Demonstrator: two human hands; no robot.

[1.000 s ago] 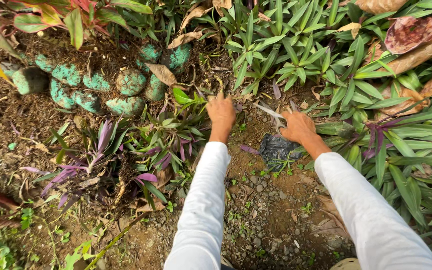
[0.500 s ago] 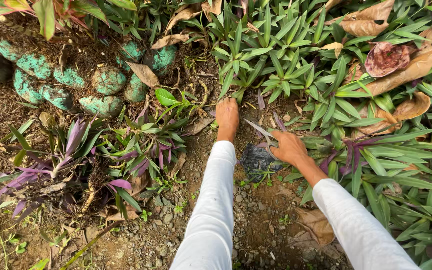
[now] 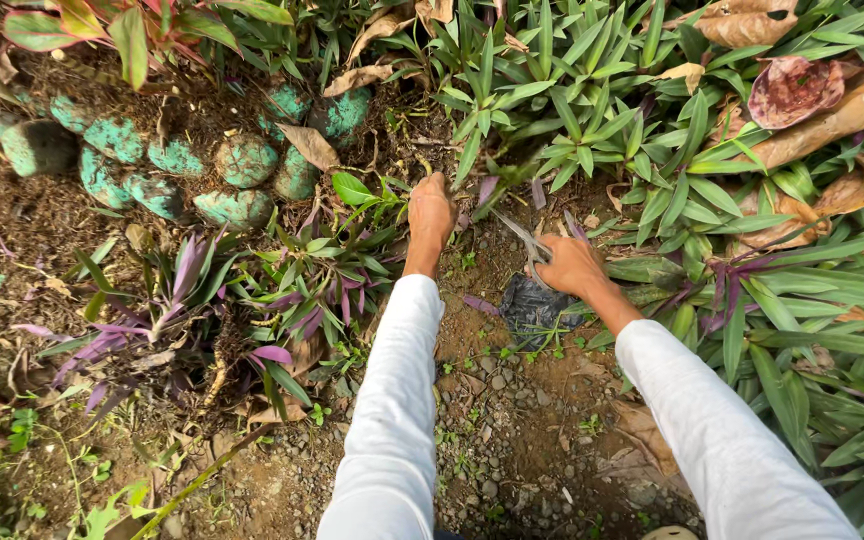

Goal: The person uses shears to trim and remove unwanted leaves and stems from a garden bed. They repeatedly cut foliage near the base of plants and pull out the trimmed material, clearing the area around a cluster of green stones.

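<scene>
While the right hand (image 3: 570, 265) was closed around the handles of small scissors (image 3: 527, 243), the blades poked up and left toward the green plants (image 3: 592, 110). A dark bag (image 3: 537, 305) lay on the dirt just under that hand. The left hand (image 3: 430, 213) reached down among the leaves, fingers curled; I could not tell if it held anything. Green painted stones (image 3: 177, 165) sat near the top left edge of the dirt, beside purple plants (image 3: 302, 290).
</scene>
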